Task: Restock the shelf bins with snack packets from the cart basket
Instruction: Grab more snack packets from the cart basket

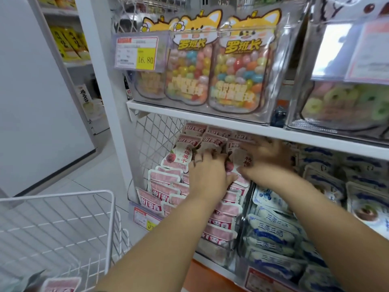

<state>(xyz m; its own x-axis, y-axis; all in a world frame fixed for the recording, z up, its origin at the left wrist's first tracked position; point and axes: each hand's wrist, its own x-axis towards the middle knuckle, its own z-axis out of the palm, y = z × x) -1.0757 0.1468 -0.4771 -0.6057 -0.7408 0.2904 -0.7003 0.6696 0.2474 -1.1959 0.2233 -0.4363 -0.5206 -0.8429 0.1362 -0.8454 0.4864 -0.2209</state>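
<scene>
**Both hands in the pink-packet bin, bundle going to the back**

- Left hand (207,178) and right hand (267,159) meet at mid-frame, under the white shelf board (189,114).
- They share a bundle of snack packets (190,144). The left fingers curl onto the packet faces. The right fingers spread over the tops with the thumb below, which reads as a pinch, though motion blur there leaves the hold less than sure.
- The held packets stand upright, long axis vertical, printed faces toward the camera. They sit at the back of the bin (133,194), above the overlapping rows already lying lower in the frame.
- Relation that matters: the bundle lies between and just above the two hands, touching the rows beneath. Judgement: the next move is a push up and back, then letting go.
- The cart basket (111,207) is at lower left, nearer the left hand. One spare pink packet (61,285) shows at its bottom edge, so stock is left to move.

Writing
- The held packets read 杨梅果干 down the face, and 零食 shows in the red top band.
- The sweet bags (237,76) in the upper frame read 罗班长, under a cartoon dog.
- The price tag (136,52) at upper left reads 16.80 on yellow.
- The blue-and-white packets (271,226) at lower right carry print too blurred to read.
</scene>
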